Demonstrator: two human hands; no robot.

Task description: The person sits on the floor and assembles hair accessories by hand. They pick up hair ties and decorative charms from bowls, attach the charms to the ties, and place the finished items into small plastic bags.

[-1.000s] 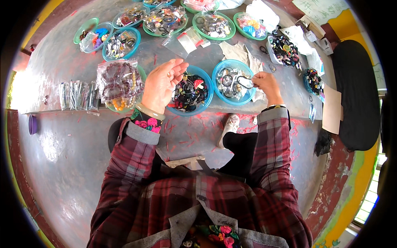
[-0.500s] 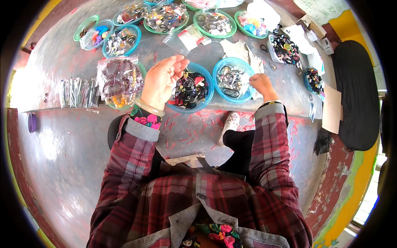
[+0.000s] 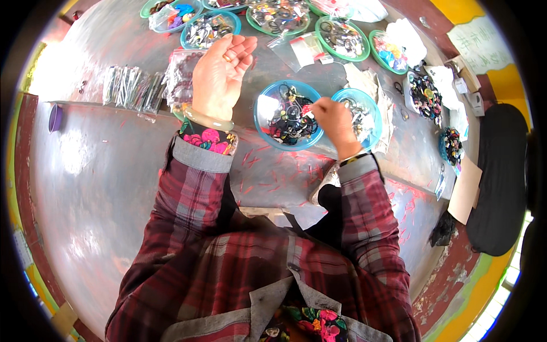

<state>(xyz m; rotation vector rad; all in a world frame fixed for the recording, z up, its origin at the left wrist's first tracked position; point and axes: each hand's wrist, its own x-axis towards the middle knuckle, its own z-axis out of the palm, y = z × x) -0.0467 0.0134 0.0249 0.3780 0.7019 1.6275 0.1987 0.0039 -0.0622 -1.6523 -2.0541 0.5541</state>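
My left hand (image 3: 219, 77) is raised palm up over the table, left of the bowls, its fingers loosely curled and apart. A bangle circles its wrist. My right hand (image 3: 337, 124) is closed, its fingertips together over the right side of a blue bowl (image 3: 257, 122) of dark hair ties and small trinkets. Anything in those fingertips is too small or hidden to name. A red-and-white piece shows just beside them. Partly behind the right hand stands a second blue bowl (image 3: 377, 128) with paler, clear-wrapped pieces.
Several bowls of bagged trinkets line the far side, including a green bowl (image 3: 364, 52). Left lie packets of thin sticks (image 3: 134, 89) and a bag of beads (image 3: 179, 80). A white tray of hair ties (image 3: 426, 94) stands right, near a black cushion (image 3: 501, 176).
My right hand has moved left from the paler bowl to the dark-filled bowl. My left hand has moved away from that bowl, up and left. The whole view has shifted.
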